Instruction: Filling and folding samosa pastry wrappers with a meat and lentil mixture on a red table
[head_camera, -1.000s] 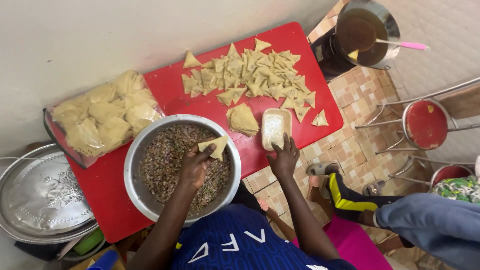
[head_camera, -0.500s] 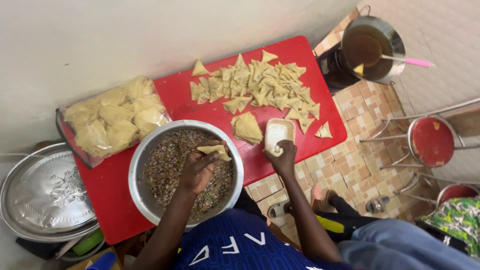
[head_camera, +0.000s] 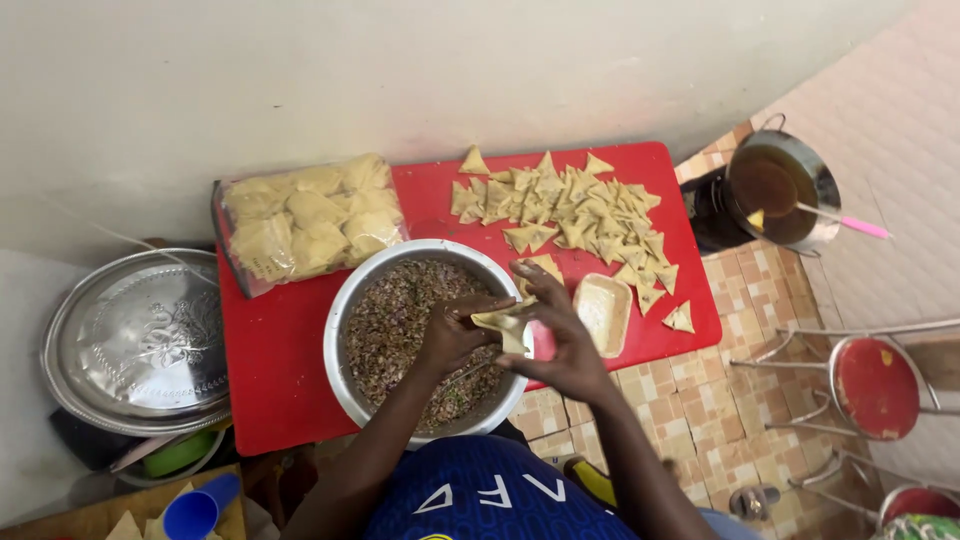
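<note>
Over the rim of a metal bowl (head_camera: 345, 310) full of brown minced filling (head_camera: 395, 325), my left hand (head_camera: 450, 335) and my right hand (head_camera: 555, 335) together hold one pale folded pastry triangle (head_camera: 503, 325). The bowl sits on a red table (head_camera: 280, 360). Just right of my right hand lies a small cream rectangular dish (head_camera: 604, 312). Beyond it several folded pastry triangles (head_camera: 575, 210) are spread over the table's far side.
A clear bag of pastry pieces (head_camera: 305, 225) lies at the table's far left. An embossed metal lid (head_camera: 135, 340) rests left of the table. A pot of dark oil (head_camera: 775, 190) with a pink-handled utensil stands at the right, a red stool (head_camera: 880, 385) nearer.
My right hand left the cream dish and came left to join my left hand on the pastry over the bowl. The view shifted slightly.
</note>
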